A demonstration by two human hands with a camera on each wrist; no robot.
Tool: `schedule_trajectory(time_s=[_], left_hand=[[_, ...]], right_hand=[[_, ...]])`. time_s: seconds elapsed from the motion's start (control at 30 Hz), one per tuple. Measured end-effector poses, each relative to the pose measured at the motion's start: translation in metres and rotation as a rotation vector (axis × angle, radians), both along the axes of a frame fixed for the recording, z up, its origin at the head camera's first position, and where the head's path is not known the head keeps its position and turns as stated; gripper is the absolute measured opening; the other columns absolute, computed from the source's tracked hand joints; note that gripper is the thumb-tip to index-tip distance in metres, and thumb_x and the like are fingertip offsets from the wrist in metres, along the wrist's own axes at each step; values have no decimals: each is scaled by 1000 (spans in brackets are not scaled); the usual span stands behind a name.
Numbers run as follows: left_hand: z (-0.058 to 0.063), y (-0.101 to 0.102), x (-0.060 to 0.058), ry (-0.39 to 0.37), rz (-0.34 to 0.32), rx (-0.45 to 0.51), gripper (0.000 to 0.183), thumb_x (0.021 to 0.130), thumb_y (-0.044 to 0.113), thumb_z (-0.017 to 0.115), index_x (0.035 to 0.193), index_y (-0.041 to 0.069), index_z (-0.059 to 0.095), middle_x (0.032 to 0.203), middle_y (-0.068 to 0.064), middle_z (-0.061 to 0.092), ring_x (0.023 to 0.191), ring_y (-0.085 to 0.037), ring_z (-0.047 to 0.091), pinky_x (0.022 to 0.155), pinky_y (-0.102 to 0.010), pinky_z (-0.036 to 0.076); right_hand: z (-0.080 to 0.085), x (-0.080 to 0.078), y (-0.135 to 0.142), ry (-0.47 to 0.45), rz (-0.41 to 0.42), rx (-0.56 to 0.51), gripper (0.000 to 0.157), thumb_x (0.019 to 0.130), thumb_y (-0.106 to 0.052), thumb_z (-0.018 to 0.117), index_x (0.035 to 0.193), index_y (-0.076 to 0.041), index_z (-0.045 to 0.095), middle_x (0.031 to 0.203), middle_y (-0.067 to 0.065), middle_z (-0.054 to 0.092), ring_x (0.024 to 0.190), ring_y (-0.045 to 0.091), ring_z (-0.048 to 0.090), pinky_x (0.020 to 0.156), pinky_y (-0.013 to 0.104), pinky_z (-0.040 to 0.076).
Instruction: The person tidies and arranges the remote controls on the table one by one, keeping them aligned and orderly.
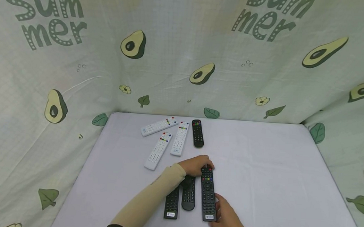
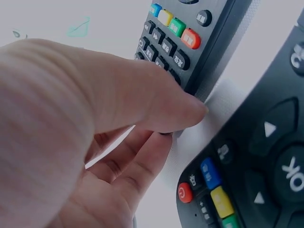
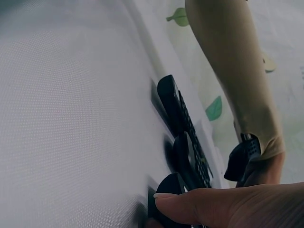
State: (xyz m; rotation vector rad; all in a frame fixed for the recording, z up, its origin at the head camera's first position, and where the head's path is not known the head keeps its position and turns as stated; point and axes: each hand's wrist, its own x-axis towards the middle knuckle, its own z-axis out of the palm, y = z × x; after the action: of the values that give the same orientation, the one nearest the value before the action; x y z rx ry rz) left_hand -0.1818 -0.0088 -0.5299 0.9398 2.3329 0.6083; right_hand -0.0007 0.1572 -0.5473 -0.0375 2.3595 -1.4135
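A black remote control point(image 1: 208, 198) lies lengthwise between both hands. My left hand point(image 1: 196, 165) reaches across from the left and pinches its far end; in the left wrist view the thumb point(image 2: 166, 102) and fingertips meet at that end, beside its coloured buttons. At the near end, my right hand point(image 1: 230, 219) grips the remote, fingers along its right edge. The right thumb point(image 3: 190, 205) presses against the end in the right wrist view. Left of it lie a second black remote point(image 1: 188, 199) and a third point(image 1: 171, 205), both partly covered by the left forearm and wrist camera.
Farther back on the white table point(image 1: 260, 167) lie a white remote point(image 1: 159, 126) set aslant, a second point(image 1: 179, 139), a third point(image 1: 159, 151) and a rounded black remote point(image 1: 197, 133). A patterned cloth point(image 1: 174, 40) hangs behind and at both sides.
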Motion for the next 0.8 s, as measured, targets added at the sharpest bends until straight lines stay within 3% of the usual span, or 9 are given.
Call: schedule_trajectory(time_s=[0.3, 0.5, 0.67, 0.8], left_hand=[[-1, -3, -1, -9, -12, 2, 59, 84, -13, 74, 135, 16, 72, 122, 3, 64, 115, -7, 59, 109, -21, 46], [-1, -8, -3, -28, -8, 27, 59, 85, -13, 73, 137, 16, 71, 122, 3, 64, 110, -6, 58, 106, -20, 48], [1, -15, -4, -38, 40, 82, 57, 87, -12, 72, 137, 15, 70, 122, 3, 63, 109, -7, 58, 101, -19, 49], [4, -21, -7, -17, 94, 136, 50, 93, -8, 70, 138, 12, 68, 128, -1, 63, 113, -13, 60, 101, -21, 51]], right_hand=[[3, 0, 2, 29, 51, 29, 99, 67, 10, 86, 146, 28, 30, 98, 11, 60, 76, 12, 61, 62, 24, 57], [11, -4, 3, 34, 73, 113, 106, 66, 0, 91, 148, 27, 29, 96, 9, 62, 72, 7, 63, 61, 25, 59], [21, -9, 5, 24, 57, 244, 106, 67, -14, 96, 149, 21, 37, 98, 8, 63, 76, 11, 63, 63, 32, 59], [30, -17, 10, 40, 10, 281, 96, 72, -16, 94, 147, 18, 43, 101, 8, 62, 79, 15, 61, 64, 37, 58]])
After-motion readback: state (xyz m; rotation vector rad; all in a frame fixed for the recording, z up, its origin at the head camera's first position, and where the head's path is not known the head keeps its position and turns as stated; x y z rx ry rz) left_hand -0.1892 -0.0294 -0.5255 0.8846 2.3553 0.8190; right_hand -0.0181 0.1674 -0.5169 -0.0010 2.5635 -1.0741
